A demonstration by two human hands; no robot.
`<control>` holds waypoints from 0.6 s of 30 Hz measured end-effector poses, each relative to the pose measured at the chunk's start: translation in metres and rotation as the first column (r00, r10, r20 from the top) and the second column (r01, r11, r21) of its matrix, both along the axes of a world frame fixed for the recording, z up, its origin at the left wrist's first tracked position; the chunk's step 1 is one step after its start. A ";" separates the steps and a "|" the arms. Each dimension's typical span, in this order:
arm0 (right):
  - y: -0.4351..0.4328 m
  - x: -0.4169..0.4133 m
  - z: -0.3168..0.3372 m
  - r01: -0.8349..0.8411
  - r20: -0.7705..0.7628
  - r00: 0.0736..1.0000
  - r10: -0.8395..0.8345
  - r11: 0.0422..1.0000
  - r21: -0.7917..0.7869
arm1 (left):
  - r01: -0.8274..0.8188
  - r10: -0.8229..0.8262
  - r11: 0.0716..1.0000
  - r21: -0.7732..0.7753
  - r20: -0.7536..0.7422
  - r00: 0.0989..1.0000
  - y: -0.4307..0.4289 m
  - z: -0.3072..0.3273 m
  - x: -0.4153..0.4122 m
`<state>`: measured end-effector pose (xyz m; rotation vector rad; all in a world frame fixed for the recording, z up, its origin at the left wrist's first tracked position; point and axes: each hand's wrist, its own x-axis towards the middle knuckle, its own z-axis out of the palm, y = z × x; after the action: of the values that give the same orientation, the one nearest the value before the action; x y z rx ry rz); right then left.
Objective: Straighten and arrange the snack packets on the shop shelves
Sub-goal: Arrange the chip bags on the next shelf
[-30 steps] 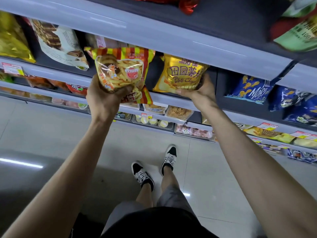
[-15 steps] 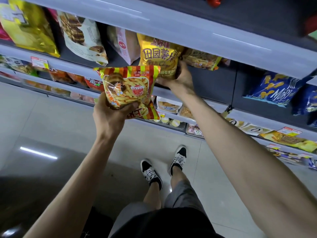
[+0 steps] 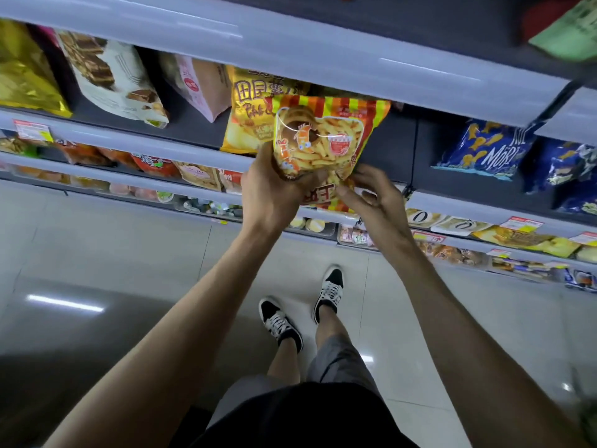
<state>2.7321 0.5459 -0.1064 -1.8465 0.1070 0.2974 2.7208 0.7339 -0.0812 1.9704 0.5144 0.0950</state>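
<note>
A striped red-and-yellow packet of shrimp sticks [image 3: 323, 137] is held upright at the front edge of the dark middle shelf [image 3: 193, 130]. My left hand [image 3: 274, 189] grips its lower left corner. My right hand [image 3: 371, 195] pinches its bottom edge from the right. Behind it, to the left, a yellow chip packet [image 3: 248, 124] stands on the shelf, partly covered by the striped one.
A pink-and-white packet [image 3: 197, 88], a white wafer bag [image 3: 109, 79] and a gold bag [image 3: 22, 76] line the shelf to the left. Blue packets [image 3: 484, 150] lie at the right. Lower shelves hold small snacks and price tags [image 3: 32, 130]. My feet stand on the tiled floor.
My right hand has let go of the yellow chip packet, now standing on the shelf, and moved onto the striped packet. My left hand carried the striped packet right and up in front of it.
</note>
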 end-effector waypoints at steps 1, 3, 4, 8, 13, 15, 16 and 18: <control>-0.002 -0.003 -0.001 -0.005 -0.002 1.000 0.005 1.000 -0.011 | 0.012 -0.012 1.000 0.000 -0.004 1.000 -0.008 0.000 0.007; -0.006 -0.003 -0.004 0.025 0.008 1.000 -0.024 0.999 -0.030 | 0.031 -0.031 0.999 0.011 -0.014 0.999 -0.021 0.001 0.018; -0.008 -0.002 -0.004 0.048 0.014 0.999 -0.048 0.998 -0.030 | 0.040 -0.039 0.999 0.013 -0.014 0.999 -0.026 0.000 0.022; -0.015 0.018 -0.004 0.127 0.037 0.991 -0.125 0.989 -0.070 | 0.095 -0.094 0.995 -0.025 0.019 0.995 -0.035 -0.003 0.040; -0.019 0.051 -0.010 0.175 0.067 0.983 -0.170 0.982 -0.077 | 0.212 -0.214 0.977 0.037 0.046 0.976 -0.039 -0.010 0.064; -0.019 0.061 -0.016 0.171 0.071 0.984 -0.164 0.979 -0.111 | 0.239 -0.240 0.969 0.064 0.017 0.971 -0.040 -0.015 0.070; -0.019 0.064 -0.019 0.167 0.072 0.985 -0.159 0.977 -0.135 | 0.251 -0.252 0.966 0.064 0.009 0.968 -0.040 -0.019 0.073; -0.021 0.067 -0.024 0.161 0.067 0.986 -0.152 0.974 -0.162 | 0.269 -0.269 0.962 0.041 0.001 0.963 -0.040 -0.027 0.076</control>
<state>2.7994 0.5248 -0.1306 -1.9976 0.2458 0.1312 2.7967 0.6937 -0.1084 2.0601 0.2374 -0.0594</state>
